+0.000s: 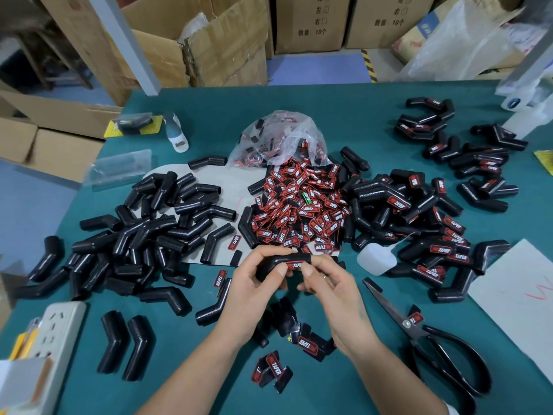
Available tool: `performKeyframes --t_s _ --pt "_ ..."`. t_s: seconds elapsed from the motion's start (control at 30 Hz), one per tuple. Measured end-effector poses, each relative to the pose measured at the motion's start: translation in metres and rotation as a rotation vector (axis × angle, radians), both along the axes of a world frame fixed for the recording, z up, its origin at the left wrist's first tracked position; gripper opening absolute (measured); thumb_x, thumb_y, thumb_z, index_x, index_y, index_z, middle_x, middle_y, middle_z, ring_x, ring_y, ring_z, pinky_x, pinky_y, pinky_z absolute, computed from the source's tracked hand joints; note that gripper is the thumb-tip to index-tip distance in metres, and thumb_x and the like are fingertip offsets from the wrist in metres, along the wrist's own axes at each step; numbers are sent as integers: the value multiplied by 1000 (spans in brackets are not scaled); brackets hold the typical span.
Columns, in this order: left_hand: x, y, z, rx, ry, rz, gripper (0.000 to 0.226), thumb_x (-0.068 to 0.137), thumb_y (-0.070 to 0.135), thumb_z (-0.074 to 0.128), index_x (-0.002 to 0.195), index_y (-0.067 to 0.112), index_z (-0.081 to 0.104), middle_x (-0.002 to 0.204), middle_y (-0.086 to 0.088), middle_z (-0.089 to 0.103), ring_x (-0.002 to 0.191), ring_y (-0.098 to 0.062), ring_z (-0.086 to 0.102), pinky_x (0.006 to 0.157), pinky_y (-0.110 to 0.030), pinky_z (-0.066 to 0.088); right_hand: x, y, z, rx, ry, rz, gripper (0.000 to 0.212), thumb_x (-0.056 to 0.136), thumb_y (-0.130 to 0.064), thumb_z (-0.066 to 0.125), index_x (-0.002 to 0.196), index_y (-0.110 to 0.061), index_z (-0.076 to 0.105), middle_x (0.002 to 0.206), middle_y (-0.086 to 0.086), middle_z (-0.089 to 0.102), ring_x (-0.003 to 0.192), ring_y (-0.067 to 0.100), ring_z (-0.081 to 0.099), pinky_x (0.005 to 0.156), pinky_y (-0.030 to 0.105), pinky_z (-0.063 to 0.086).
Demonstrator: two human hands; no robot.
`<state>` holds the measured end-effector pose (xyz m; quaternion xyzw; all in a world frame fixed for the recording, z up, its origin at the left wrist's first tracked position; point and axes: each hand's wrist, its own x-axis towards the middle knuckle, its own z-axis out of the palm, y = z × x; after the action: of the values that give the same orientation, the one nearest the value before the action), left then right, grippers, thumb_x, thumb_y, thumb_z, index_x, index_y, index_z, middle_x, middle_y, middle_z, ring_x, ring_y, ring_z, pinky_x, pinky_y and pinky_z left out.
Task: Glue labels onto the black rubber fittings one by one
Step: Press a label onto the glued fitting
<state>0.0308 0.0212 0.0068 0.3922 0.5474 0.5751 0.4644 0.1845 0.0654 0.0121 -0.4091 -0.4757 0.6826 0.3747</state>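
Observation:
A bent black rubber fitting (285, 260) is held above the green table (344, 121) in front of me. My left hand (257, 283) grips its left end, thumb on top. My right hand (326, 280) pinches its right part, thumb pressing on a red-and-black "TAPER" label (295, 265) on the fitting. Behind lies a heap of loose labels (299, 211). Unlabelled fittings (143, 229) are piled at the left; labelled fittings (419, 211) lie at the right. A small white glue bottle (377, 256) rests right of my hands.
Black scissors (431, 333) lie at the right front. Loose labels (270, 371) sit near my wrists. A clear bag (281, 139) of labels stands behind the heap. A white power strip (57, 339) is at the left front, white paper (517, 289) at the right, cardboard boxes (209, 40) beyond the table.

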Motion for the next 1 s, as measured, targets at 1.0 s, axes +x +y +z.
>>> performKeyframes --t_s 1.0 --pt "-3 -1 -4 215 319 136 13 95 23 74 105 22 82 116 1 69 101 -24 70 66 -34 60 5 2 -2 113 -122 83 28 103 -41 56 79 -33 68 72 -10 58 71 9 55 75 20 47"
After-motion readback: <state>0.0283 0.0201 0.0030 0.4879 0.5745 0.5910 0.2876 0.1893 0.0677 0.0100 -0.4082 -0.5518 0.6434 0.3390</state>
